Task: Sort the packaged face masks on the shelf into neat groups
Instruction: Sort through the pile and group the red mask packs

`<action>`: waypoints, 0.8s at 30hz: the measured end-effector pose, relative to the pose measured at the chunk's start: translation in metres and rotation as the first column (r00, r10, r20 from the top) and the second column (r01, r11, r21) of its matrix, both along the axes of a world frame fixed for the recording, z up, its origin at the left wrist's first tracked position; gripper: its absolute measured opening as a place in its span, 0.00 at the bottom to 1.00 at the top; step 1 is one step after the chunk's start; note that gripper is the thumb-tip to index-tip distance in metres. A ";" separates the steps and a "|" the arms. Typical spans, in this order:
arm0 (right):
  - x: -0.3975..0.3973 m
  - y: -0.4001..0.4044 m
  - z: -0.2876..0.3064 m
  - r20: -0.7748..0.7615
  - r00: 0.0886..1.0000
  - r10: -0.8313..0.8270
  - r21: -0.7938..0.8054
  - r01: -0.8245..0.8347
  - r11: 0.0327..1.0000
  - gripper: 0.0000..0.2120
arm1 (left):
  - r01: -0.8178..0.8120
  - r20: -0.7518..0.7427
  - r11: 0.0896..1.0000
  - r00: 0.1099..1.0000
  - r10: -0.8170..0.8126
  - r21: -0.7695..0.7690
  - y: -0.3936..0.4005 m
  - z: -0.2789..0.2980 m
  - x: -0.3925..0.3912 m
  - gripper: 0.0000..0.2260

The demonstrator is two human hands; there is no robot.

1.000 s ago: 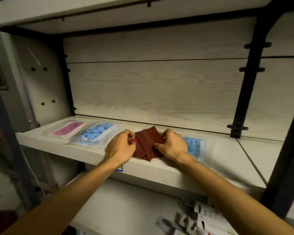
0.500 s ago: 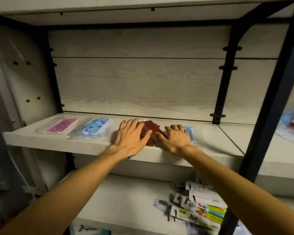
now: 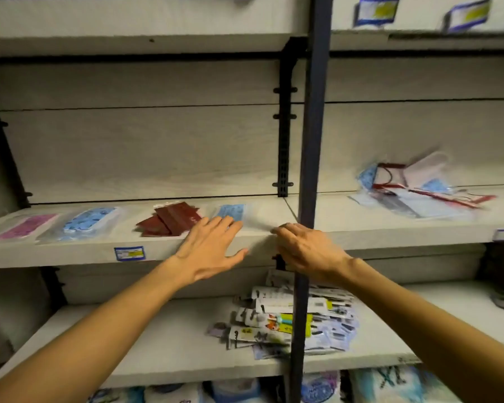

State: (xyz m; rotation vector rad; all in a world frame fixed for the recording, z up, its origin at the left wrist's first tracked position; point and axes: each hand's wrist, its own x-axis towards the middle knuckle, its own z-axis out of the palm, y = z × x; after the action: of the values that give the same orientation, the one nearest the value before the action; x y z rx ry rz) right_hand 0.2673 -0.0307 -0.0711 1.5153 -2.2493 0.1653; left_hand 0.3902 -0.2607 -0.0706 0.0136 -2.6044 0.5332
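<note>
**Four small groups made, a messy heap left to sort**

Head view: The person stands in front of a pale, wood-look shelf (image 3: 70,254). Four small groups of packaged masks lie on it in a row. From the left there is a pink mask pack (image 3: 26,226), then a blue patterned pack (image 3: 90,221), then a fan of dark red packs (image 3: 169,220), then a light blue pack (image 3: 230,211). Each one sits in a thin, clear, shiny bag. The bags look flat and slippery.

The left hand (image 3: 213,248) is spread flat with straight fingers. Its fingertips reach the front of the light blue pack, and it holds nothing. The right hand (image 3: 306,251) has curled fingers near the shelf edge, beside the dark metal post (image 3: 312,141). It seems to nip the clear corner of a bag, but the picture is too blurry there to tell for sure.

To the right of the post lies a loose pile of masks (image 3: 419,193), white, blue and red, all mixed up and partly leaning on the back wall. It looks like the sorting is about halfway, with this heap still to do. The next move likely calls for reaching past the post and lifting out one pack at a time. The thin bags may slide over each other, so a gentle pinch on an edge should work best.

On the lower shelf lies a heap of carded packets (image 3: 288,318).
</note>
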 end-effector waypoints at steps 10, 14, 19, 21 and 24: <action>-0.103 0.220 -0.004 -0.030 0.957 -0.288 -0.100 0.284 0.954 0.26 | 0.207 0.100 0.976 0.975 -0.200 -0.061 0.205 0.004 -0.092 0.23; -0.133 0.284 -0.007 0.012 0.898 -0.440 -0.118 0.438 0.891 0.30 | 0.187 0.073 0.982 0.980 -0.184 -0.033 0.262 0.008 -0.144 0.26; -0.170 0.335 -0.022 0.074 0.841 -0.536 -0.144 0.541 0.829 0.32 | 0.177 0.072 0.984 0.982 -0.177 0.003 0.309 0.013 -0.205 0.29; -0.189 0.347 -0.029 0.119 0.821 -0.559 -0.157 0.571 0.806 0.33 | 0.191 0.070 0.982 0.979 -0.191 0.005 0.321 0.013 -0.230 0.29; -0.221 0.359 -0.035 0.173 0.808 -0.564 -0.193 0.589 0.785 0.33 | 0.195 0.057 0.980 0.979 -0.198 0.047 0.332 0.013 -0.268 0.30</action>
State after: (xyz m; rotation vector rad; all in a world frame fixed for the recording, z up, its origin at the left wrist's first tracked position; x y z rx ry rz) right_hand 0.0460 0.3282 -0.1056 0.6533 -2.5573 0.3216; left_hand 0.1219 0.0708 -0.0579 -0.2478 -2.6378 0.4147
